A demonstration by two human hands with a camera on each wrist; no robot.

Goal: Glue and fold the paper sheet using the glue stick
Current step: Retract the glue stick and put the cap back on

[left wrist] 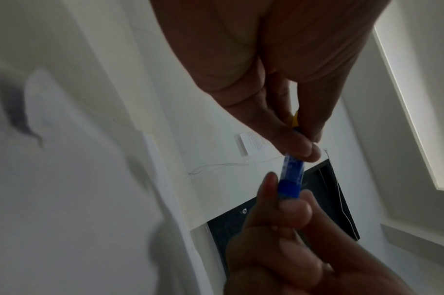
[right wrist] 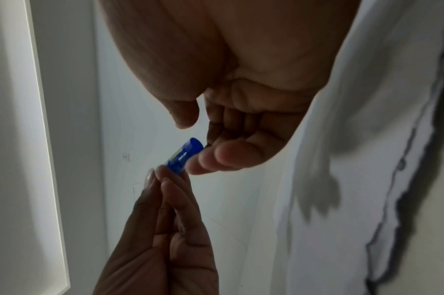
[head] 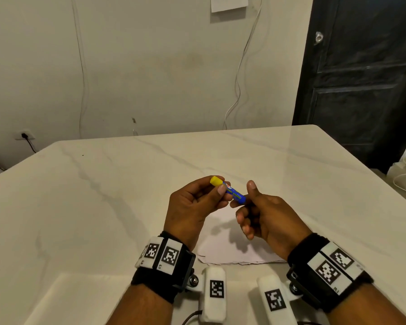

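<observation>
A blue glue stick with its yellow cap on is held up over the table. My left hand pinches it just below the cap, between thumb and fingers. My right hand is at the blue base: its curled fingertips touch the base from below and the thumb is lifted clear of it. The right wrist view shows the glue stick with that gap above it. In the left wrist view the glue stick hangs from my left fingertips. The white paper sheet lies flat under both hands.
The white marble table stretches to the wall at the back. A dark door stands at the back right. Thin cables hang down the wall. The paper's near edge is ragged.
</observation>
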